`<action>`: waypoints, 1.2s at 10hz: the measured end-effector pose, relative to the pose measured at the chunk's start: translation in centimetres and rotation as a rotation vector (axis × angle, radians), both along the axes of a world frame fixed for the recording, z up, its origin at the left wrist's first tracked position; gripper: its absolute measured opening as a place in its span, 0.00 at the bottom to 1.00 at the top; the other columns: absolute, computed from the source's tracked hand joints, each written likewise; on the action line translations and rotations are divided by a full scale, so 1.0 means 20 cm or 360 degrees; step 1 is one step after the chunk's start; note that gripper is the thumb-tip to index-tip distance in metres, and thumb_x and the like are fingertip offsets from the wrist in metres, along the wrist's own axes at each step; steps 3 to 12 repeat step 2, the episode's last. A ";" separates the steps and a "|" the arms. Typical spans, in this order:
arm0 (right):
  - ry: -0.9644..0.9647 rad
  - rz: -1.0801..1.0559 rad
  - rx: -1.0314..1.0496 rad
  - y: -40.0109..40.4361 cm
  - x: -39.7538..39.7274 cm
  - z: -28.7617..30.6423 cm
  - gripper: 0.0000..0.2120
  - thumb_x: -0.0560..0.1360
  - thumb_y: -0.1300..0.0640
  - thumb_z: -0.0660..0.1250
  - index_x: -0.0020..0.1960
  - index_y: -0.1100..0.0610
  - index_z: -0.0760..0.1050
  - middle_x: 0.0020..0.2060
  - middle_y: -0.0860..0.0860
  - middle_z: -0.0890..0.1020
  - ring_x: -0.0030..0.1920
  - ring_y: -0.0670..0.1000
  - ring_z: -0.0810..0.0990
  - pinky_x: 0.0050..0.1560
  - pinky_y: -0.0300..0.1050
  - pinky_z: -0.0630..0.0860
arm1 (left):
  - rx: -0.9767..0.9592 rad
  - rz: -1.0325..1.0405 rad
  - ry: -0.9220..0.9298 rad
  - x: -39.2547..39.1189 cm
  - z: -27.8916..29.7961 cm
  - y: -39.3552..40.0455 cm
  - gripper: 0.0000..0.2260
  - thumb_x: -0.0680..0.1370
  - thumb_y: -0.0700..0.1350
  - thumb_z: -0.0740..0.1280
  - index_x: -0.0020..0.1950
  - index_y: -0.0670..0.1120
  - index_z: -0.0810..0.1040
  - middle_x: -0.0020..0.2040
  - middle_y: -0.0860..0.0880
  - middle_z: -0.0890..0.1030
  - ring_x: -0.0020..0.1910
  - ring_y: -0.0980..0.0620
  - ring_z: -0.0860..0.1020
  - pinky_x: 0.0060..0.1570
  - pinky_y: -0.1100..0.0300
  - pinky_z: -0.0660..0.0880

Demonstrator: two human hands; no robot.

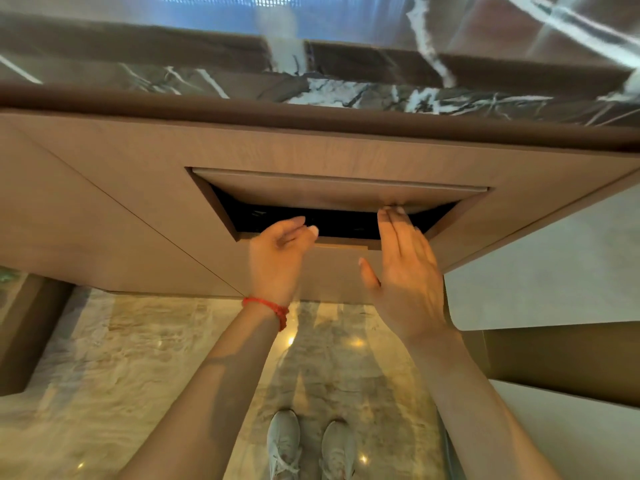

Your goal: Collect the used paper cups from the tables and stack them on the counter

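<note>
Hands at a swing flap (pixel 332 194) set in the wooden front below the marble worktop (pixel 346 91). Right hand (pixel 408 278) lies flat, its fingers (pixel 391 220) extended and pressing the flap's lower edge inward; beyond them, a dark opening. Left hand (pixel 277 261) hangs loosely open and empty just short of the opening. No paper cups are visible. Judged step: disposal or checking the bin; next, collecting cups means turning toward the tables.

The opening (pixel 332 223) behind the flap (pixel 332 190) looks black, contents unreadable.
</note>
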State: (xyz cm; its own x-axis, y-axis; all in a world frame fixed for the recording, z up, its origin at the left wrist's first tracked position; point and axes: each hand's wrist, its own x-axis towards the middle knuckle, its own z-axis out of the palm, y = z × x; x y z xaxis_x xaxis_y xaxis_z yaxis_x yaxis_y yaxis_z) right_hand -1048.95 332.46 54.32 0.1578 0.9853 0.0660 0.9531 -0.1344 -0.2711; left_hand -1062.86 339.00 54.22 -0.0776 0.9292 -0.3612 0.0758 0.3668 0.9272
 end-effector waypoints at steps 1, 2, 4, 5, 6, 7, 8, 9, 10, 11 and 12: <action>0.0002 -0.0001 0.0045 -0.07 -0.03 0.01 0.29 0.75 0.57 0.66 0.72 0.65 0.61 0.70 0.60 0.67 0.72 0.57 0.63 0.72 0.53 0.59 | 0.0238 -0.0235 0.0401 -0.05 0.06 -0.11 0.13 0.73 0.45 0.70 0.57 0.46 0.79 0.53 0.49 0.81 0.52 0.55 0.78 0.54 0.67 0.70; 0.0014 -0.0029 -0.0042 -0.16 -0.05 0.05 0.30 0.75 0.56 0.66 0.72 0.65 0.60 0.72 0.59 0.65 0.73 0.57 0.60 0.72 0.51 0.56 | 0.0483 -0.0459 0.0811 -0.11 0.10 -0.22 0.16 0.73 0.45 0.70 0.61 0.45 0.78 0.60 0.47 0.79 0.57 0.48 0.77 0.52 0.72 0.63; 0.0014 -0.0029 -0.0042 -0.16 -0.05 0.05 0.30 0.75 0.56 0.66 0.72 0.65 0.60 0.72 0.59 0.65 0.73 0.57 0.60 0.72 0.51 0.56 | 0.0483 -0.0459 0.0811 -0.11 0.10 -0.22 0.16 0.73 0.45 0.70 0.61 0.45 0.78 0.60 0.47 0.79 0.57 0.48 0.77 0.52 0.72 0.63; 0.0014 -0.0029 -0.0042 -0.16 -0.05 0.05 0.30 0.75 0.56 0.66 0.72 0.65 0.60 0.72 0.59 0.65 0.73 0.57 0.60 0.72 0.51 0.56 | 0.0483 -0.0459 0.0811 -0.11 0.10 -0.22 0.16 0.73 0.45 0.70 0.61 0.45 0.78 0.60 0.47 0.79 0.57 0.48 0.77 0.52 0.72 0.63; 0.0014 -0.0029 -0.0042 -0.16 -0.05 0.05 0.30 0.75 0.56 0.66 0.72 0.65 0.60 0.72 0.59 0.65 0.73 0.57 0.60 0.72 0.51 0.56 | 0.0483 -0.0459 0.0811 -0.11 0.10 -0.22 0.16 0.73 0.45 0.70 0.61 0.45 0.78 0.60 0.47 0.79 0.57 0.48 0.77 0.52 0.72 0.63; 0.0014 -0.0029 -0.0042 -0.16 -0.05 0.05 0.30 0.75 0.56 0.66 0.72 0.65 0.60 0.72 0.59 0.65 0.73 0.57 0.60 0.72 0.51 0.56 | 0.0483 -0.0459 0.0811 -0.11 0.10 -0.22 0.16 0.73 0.45 0.70 0.61 0.45 0.78 0.60 0.47 0.79 0.57 0.48 0.77 0.52 0.72 0.63; 0.0014 -0.0029 -0.0042 -0.16 -0.05 0.05 0.30 0.75 0.56 0.66 0.72 0.65 0.60 0.72 0.59 0.65 0.73 0.57 0.60 0.72 0.51 0.56 | 0.0483 -0.0459 0.0811 -0.11 0.10 -0.22 0.16 0.73 0.45 0.70 0.61 0.45 0.78 0.60 0.47 0.79 0.57 0.48 0.77 0.52 0.72 0.63; 0.0014 -0.0029 -0.0042 -0.16 -0.05 0.05 0.30 0.75 0.56 0.66 0.72 0.65 0.60 0.72 0.59 0.65 0.73 0.57 0.60 0.72 0.51 0.56 | 0.0483 -0.0459 0.0811 -0.11 0.10 -0.22 0.16 0.73 0.45 0.70 0.61 0.45 0.78 0.60 0.47 0.79 0.57 0.48 0.77 0.52 0.72 0.63; 0.0014 -0.0029 -0.0042 -0.16 -0.05 0.05 0.30 0.75 0.56 0.66 0.72 0.65 0.60 0.72 0.59 0.65 0.73 0.57 0.60 0.72 0.51 0.56 | 0.0483 -0.0459 0.0811 -0.11 0.10 -0.22 0.16 0.73 0.45 0.70 0.61 0.45 0.78 0.60 0.47 0.79 0.57 0.48 0.77 0.52 0.72 0.63; 0.0014 -0.0029 -0.0042 -0.16 -0.05 0.05 0.30 0.75 0.56 0.66 0.72 0.65 0.60 0.72 0.59 0.65 0.73 0.57 0.60 0.72 0.51 0.56 | 0.0483 -0.0459 0.0811 -0.11 0.10 -0.22 0.16 0.73 0.45 0.70 0.61 0.45 0.78 0.60 0.47 0.79 0.57 0.48 0.77 0.52 0.72 0.63; 0.0014 -0.0029 -0.0042 -0.16 -0.05 0.05 0.30 0.75 0.56 0.66 0.72 0.65 0.60 0.72 0.59 0.65 0.73 0.57 0.60 0.72 0.51 0.56 | 0.0483 -0.0459 0.0811 -0.11 0.10 -0.22 0.16 0.73 0.45 0.70 0.61 0.45 0.78 0.60 0.47 0.79 0.57 0.48 0.77 0.52 0.72 0.63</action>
